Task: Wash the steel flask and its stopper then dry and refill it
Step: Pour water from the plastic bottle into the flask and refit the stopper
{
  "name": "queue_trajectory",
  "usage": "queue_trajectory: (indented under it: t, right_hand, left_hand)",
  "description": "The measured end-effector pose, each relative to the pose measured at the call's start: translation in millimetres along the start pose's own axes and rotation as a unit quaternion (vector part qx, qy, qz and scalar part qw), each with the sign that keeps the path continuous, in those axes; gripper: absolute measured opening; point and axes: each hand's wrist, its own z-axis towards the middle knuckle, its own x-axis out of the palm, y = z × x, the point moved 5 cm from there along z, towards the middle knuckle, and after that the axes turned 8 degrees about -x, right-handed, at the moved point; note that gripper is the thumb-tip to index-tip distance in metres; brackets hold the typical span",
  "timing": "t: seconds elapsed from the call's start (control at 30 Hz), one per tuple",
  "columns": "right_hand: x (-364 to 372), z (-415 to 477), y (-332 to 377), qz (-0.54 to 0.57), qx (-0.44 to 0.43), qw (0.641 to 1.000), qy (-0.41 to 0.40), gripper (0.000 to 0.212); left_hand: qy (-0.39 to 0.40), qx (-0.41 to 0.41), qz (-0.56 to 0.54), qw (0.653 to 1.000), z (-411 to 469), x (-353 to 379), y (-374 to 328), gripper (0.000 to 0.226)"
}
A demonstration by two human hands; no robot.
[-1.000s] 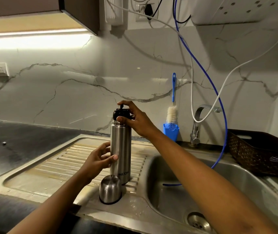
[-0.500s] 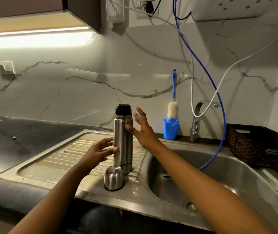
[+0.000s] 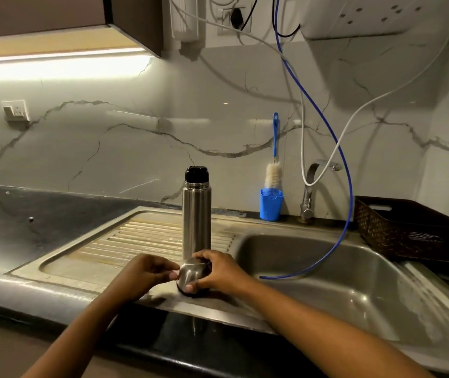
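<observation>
Your steel flask stood upright on the ribbed drainboard, left of the sink basin, with its black stopper seated in the neck. No hand touched the flask. The steel cap lay just in front of the flask base. Your right hand gripped the cap, fingers curled over its top and thumb low on its front. Your left hand had curled fingers, thumb tip against the cap's left side; whether it gripped cannot be determined. A bottle brush stood in a blue holder beside the tap.
</observation>
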Motion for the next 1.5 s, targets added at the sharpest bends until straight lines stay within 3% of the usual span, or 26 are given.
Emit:
queue_trajectory:
  t: [0.17,0.27,0.37,0.47,0.67,0.77,0.87,1.0,1.07,1.17,1.2,1.23,1.3,1.37,1.4,1.47,1.5]
  right_hand:
    - [-58,6,22,0.09,0.004,0.996,-0.013,0.052]
    - [-119,28,40,0.131,0.0,0.988,-0.079,0.04]
    - [-165,61,60,0.155,-0.035,0.976,-0.15,0.046]
    - [-183,93,88,0.182,-0.092,0.971,-0.125,0.046]
    - [-155,132,107,0.004,-0.055,0.994,0.094,0.056]
    - [-148,137,106,-0.043,-0.029,0.987,0.15,0.059]
    - [-148,137,107,-0.065,-0.024,0.987,0.146,0.054]
    - [-146,139,116,-0.2,-0.014,0.978,0.051,0.05]
    - [-139,139,118,-0.305,0.011,0.952,-0.035,0.057]
    - [-134,141,135,-0.557,-0.006,0.824,-0.104,0.08]
    - [-138,141,140,-0.567,-0.017,0.815,-0.117,0.083]
    - [-146,140,143,-0.533,-0.022,0.836,-0.128,0.082]
    - [-166,139,141,-0.392,-0.037,0.914,-0.103,0.074]
    - [-168,138,132,-0.241,-0.051,0.968,0.043,0.042]
    - [-162,135,127,-0.197,-0.044,0.97,0.133,0.027]
    - [-152,131,118,-0.142,-0.027,0.959,0.242,0.052]
    - [-150,132,116,-0.139,-0.021,0.96,0.242,0.058]
  left_hand:
    - [-0.084,0.044,-0.157,0.983,3,-16,-19,0.018]
    - [-0.126,0.05,-0.183,0.974,27,-32,-28,0.044]
    - [-0.046,0.045,-0.191,0.98,62,-29,-34,0.083]
    - [0.059,0.041,-0.215,0.974,87,-14,-34,0.106]
    - [0.08,0.073,-0.252,0.962,98,6,-22,0.089]
    - [0.074,0.085,-0.26,0.959,97,9,-19,0.09]
    - [0.065,0.086,-0.256,0.961,100,9,-17,0.091]
    - [0.056,0.091,-0.255,0.961,102,10,-16,0.093]
    - [0.044,0.09,-0.245,0.964,104,11,-15,0.095]
    - [0.044,0.086,-0.246,0.964,104,11,-13,0.094]
    - [0.046,0.088,-0.25,0.963,104,11,-13,0.093]
    - [0.05,0.091,-0.253,0.962,104,12,-13,0.093]
    - [0.055,0.093,-0.26,0.959,103,12,-13,0.093]
    - [0.06,0.093,-0.265,0.958,103,12,-13,0.092]
    - [0.062,0.094,-0.267,0.957,104,12,-14,0.092]
    - [0.064,0.094,-0.267,0.957,104,11,-14,0.091]
    - [0.064,0.095,-0.267,0.957,105,11,-14,0.091]
